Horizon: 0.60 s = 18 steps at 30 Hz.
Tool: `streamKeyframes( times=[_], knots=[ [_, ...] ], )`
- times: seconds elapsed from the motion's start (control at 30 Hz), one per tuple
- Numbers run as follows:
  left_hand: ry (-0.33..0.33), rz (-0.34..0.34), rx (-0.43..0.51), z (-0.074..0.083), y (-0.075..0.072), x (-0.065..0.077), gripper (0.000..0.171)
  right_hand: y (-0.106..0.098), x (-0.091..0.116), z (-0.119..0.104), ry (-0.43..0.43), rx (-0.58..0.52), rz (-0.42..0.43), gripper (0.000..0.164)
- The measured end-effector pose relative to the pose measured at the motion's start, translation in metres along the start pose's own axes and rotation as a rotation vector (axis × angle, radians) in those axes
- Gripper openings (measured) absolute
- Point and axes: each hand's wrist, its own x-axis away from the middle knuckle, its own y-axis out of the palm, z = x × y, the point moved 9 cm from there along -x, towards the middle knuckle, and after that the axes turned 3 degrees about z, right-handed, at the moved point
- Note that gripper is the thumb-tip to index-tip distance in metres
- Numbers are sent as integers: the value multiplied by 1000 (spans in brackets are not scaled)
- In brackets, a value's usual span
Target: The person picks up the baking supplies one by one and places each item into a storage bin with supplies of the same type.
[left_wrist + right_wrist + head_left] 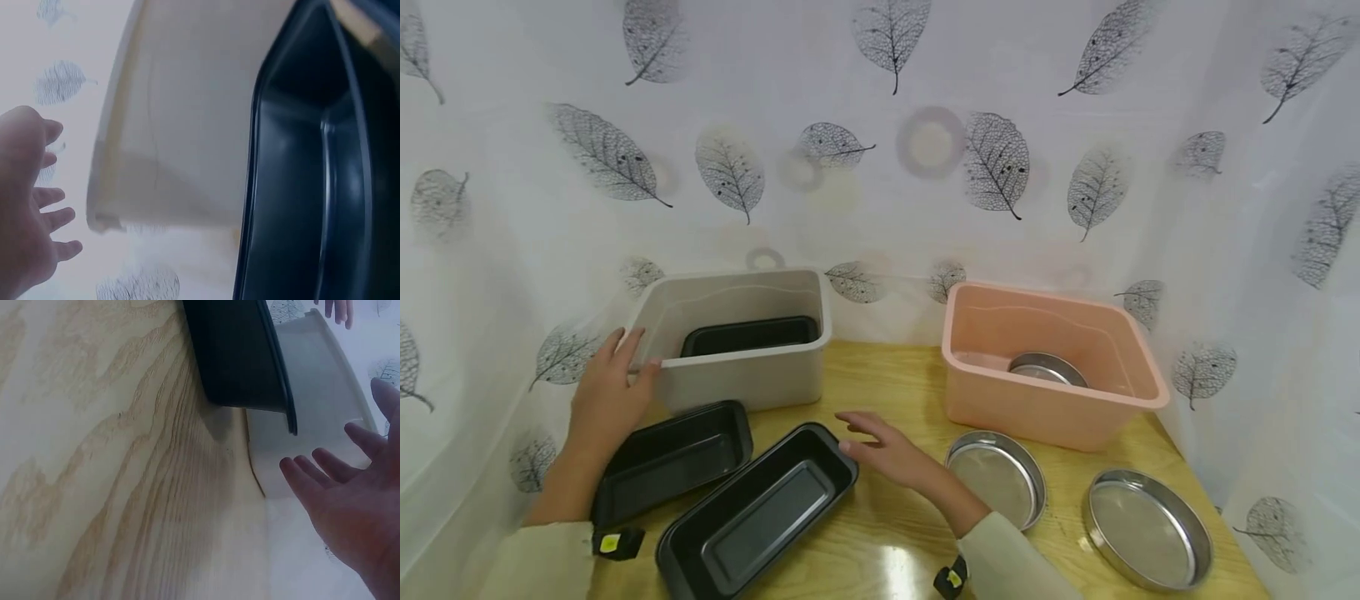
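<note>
Loaf pan (767,521): black, glossy, rectangular, an outlined panel on its floor; set aslant on the wooden table (883,375). Right hand (887,450): empty, fingers extended, near the loaf pan's far end. Second pan (673,458): black, just beside, leftward. Left hand (610,396): empty, fingers spread, by the grey bin (745,379)'s front left corner. Third pan (748,335): black, inside the bin, visible in the head view alone.

White curtain (880,225) with dark leaf prints, yellowish wood-grain tabletop (887,375), bright glare patch (897,571)
</note>
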Motion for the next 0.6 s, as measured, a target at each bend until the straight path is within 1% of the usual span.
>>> streamKeyframes(
  times=[0.13,0.23,0.37,0.47,0.53,0.6],
  knots=[
    [-74,-52,-3,-27,-2,-9,65,7,-7,5,27,-31,-35,54],
    [-110,-76,-5,-42,-3,-16,65,12,-12,8,38,-71,-63,52],
    [-119,-90,9,-54,-3,-24,64,17,-17,10,42,-120,-95,50],
    [-104,-103,33,-59,-3,-29,63,19,-21,15,49,-134,-106,49],
    [-98,-126,53,-62,-3,-32,62,21,-23,17,56,-155,-114,49],
    [-109,-158,89,-66,-2,-34,62,23,-25,19,60,-177,-122,49]
  ],
)
